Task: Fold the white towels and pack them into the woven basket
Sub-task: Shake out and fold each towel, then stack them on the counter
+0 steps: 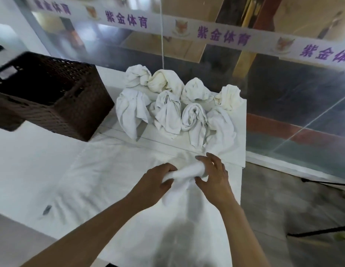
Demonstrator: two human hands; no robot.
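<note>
White towel (184, 173), bunched and blurred, near the table's (32, 170) right edge, gripped at one end by left hand (158, 178), at the other by right hand (214, 175), fingers curled around it. At 12 o'clock, a heap of knotted towels (177, 108). At 10 o'clock, woven basket (58, 97), dark brown.

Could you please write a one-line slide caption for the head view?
Both hands, left and right, grip a white towel on the table, knotted towels behind, woven basket at left.
</note>
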